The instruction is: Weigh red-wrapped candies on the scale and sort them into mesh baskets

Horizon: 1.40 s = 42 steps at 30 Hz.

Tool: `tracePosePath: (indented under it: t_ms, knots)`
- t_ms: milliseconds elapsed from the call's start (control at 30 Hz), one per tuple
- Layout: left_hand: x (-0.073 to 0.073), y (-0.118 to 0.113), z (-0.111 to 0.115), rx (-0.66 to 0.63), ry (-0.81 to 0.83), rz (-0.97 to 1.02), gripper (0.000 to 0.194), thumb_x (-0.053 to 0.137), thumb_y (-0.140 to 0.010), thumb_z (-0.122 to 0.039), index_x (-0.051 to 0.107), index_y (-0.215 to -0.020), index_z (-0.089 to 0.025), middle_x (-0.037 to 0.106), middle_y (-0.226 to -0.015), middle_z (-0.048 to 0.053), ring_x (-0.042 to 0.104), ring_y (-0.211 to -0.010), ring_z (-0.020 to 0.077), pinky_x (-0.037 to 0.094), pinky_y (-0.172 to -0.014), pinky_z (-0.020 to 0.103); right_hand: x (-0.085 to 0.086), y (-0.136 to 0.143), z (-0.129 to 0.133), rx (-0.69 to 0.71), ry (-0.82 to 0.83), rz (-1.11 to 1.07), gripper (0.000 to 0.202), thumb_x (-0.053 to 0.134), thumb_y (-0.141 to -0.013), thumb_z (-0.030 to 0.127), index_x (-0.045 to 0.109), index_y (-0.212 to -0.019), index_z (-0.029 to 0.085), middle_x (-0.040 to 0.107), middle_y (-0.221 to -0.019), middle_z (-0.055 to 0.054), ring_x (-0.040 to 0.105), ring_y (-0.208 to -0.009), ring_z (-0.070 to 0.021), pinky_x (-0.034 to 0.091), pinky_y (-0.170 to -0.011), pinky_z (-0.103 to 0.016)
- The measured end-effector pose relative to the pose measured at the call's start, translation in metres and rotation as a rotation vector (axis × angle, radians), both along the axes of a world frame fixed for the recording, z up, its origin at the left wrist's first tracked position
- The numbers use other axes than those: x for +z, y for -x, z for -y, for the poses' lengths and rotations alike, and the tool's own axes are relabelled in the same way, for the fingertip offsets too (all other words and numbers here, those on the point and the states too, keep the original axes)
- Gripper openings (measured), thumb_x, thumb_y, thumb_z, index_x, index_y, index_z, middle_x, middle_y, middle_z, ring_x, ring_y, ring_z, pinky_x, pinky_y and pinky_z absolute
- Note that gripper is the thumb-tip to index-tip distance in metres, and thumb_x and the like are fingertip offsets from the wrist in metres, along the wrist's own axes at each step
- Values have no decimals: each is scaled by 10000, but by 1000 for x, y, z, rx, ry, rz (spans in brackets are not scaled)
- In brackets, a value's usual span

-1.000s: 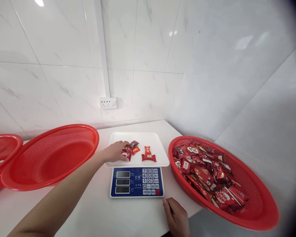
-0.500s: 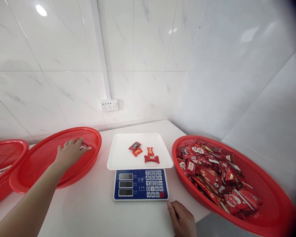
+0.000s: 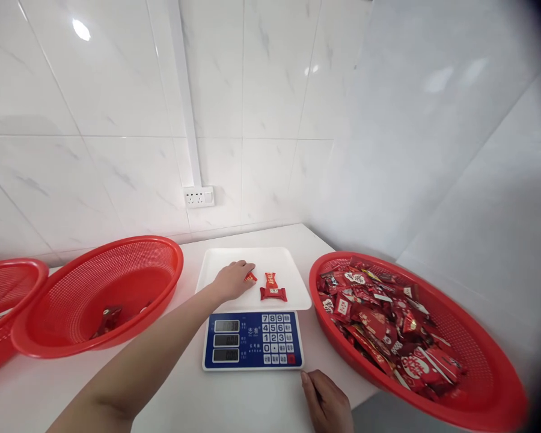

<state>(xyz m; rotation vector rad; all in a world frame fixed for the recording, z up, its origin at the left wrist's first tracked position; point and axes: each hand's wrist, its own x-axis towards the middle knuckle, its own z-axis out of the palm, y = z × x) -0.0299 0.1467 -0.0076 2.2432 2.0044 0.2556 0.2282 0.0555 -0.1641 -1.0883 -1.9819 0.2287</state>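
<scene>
My left hand (image 3: 238, 279) reaches over the left part of the white scale tray (image 3: 293, 264), its fingers closed down on small red wrapped sweets that they partly hide. One orange-red sweet (image 3: 251, 277) shows at the fingertips. Right of it on the tray lie an orange-red sweet (image 3: 270, 280) and a dark red one (image 3: 273, 293), touching. Below the tray is the blue scale panel (image 3: 253, 340). My right hand (image 3: 327, 400) rests on the table by the panel's lower right corner, fingers curled; whether it holds anything is hidden.
A red basket (image 3: 500, 361) heaped with red packets stands at the right. Another red basket (image 3: 135, 258) at the left holds a few packets (image 3: 108, 319). A third basket (image 3: 18, 270) is cut off at the far left. A socket (image 3: 199, 196) is on the wall.
My left hand has moved right, from over the middle-left basket to the scale tray. Packets now show lying in that basket. My right hand has stayed by the scale.
</scene>
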Motion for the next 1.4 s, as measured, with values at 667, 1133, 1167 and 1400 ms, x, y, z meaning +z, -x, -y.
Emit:
tracePosePath:
  t_ms: [667,1133,1167,1400]
  knots:
    - [47,121,67,425,-222,-42,301,423,-793,-217,575,-1047,-165,543,-1166,159,461,-1111,382,418,-837,511,-3,-1,0,32,5,-4,401,354,-931,343,503,-588,200,523,-521,2,520,-478,-116,380,-499,-215]
    - [2,-34,-3,-162,17,70,572,428,-810,-591,455,-1270,-252,442,-1348,102,395,-1210,313,352,-958,445,0,0,1,19,16,15,398,345,-937,321,497,-589,200,541,-537,-11,537,-506,-120,384,-495,-218]
    - [0,-39,-8,-178,34,69,582,407,-804,-615,471,-1254,-252,470,-1311,112,420,-1181,324,369,-929,453,0,-1,1,24,10,22,394,346,-937,312,496,-590,201,543,-537,-12,538,-506,-120,384,-494,-217]
    - [0,-50,-15,-237,126,95,453,459,-770,-606,606,-955,-219,542,-1005,79,590,-787,239,452,-645,332,-3,-2,-1,40,2,42,381,357,-934,295,500,-595,195,549,-540,-9,541,-505,-111,382,-492,-208]
